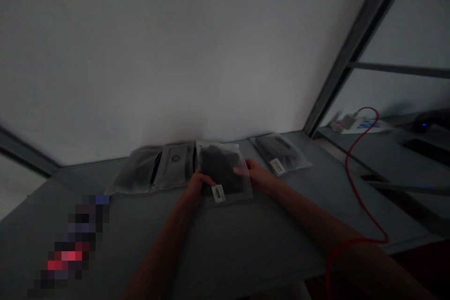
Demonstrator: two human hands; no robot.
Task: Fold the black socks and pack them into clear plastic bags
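Observation:
A clear plastic bag with dark folded contents and a white barcode label (218, 193) is between my hands at the middle of the shelf; I mark the plastic bag (221, 161) on its dark part. My left hand (201, 182) grips its left edge, with the thumb on the front beside the label. From the right side my right hand (250, 172) holds it, some fingers seen behind the translucent plastic. To the left lie a bag with a printed round logo (174, 164) and another bag (135, 171). A labelled bag (281, 152) rests farther right, apart from my hands.
A white wall (211, 56) rises behind the grey shelf (218, 243). A red cable (351, 173) loops down on the right, across my right forearm. Beyond the metal post (330, 89), a white power adapter (348, 122) sits on a neighbouring shelf. A pixelated patch covers the lower left.

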